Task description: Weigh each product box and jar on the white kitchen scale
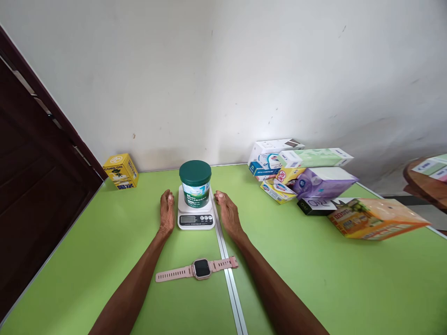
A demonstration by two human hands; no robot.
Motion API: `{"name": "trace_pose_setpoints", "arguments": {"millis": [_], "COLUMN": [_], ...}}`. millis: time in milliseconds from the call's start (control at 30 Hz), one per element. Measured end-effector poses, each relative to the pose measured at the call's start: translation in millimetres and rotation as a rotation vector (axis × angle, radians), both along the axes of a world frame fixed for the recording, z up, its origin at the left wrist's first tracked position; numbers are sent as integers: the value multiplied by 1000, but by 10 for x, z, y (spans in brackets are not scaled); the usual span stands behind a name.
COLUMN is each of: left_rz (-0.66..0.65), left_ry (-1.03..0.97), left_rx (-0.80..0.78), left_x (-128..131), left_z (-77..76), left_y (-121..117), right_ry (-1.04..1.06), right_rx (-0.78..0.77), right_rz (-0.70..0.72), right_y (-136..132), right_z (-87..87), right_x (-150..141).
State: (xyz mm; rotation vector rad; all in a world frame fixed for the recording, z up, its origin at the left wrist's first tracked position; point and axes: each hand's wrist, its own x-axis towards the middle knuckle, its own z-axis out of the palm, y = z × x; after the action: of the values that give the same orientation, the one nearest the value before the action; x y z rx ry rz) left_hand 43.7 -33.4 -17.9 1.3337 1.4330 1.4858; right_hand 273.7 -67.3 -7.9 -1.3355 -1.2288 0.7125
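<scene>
Tub [196, 190]: centre of the frame, upright on the scale [196, 226], between both hands and apart from each.
Left hand [167, 211]: just left of the scale, loosely curled, empty.
Right hand [228, 214]: just right of the scale, half-spread, empty.
Watch [202, 269]: lower centre, flat on the worktop [87, 265], between the forearms.
Yellow box [121, 172]: left of the frame, well apart from the left hand.
</scene>
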Motion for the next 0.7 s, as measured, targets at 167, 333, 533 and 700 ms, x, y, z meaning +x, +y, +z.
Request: {"name": "trace_pose_setpoints", "arguments": {"millis": [167, 333, 533, 700], "left_rz": [-65, -143, -240, -228], "left_ry": [80, 333, 567, 595], "left_rx": [85, 249, 186, 143], "left_x": [-33, -45, 88, 163], "left_z": [60, 349, 671, 694], "left_y": [-72, -59, 129, 277], "right_ry": [34, -21, -77, -121], "right_rx": [41, 145, 87, 29], "right_rz": [3, 128, 201, 243], "right_y": [-24, -14, 140, 216], "right_z": [26, 160, 414, 623], "right_x": [2, 14, -22, -103]}}
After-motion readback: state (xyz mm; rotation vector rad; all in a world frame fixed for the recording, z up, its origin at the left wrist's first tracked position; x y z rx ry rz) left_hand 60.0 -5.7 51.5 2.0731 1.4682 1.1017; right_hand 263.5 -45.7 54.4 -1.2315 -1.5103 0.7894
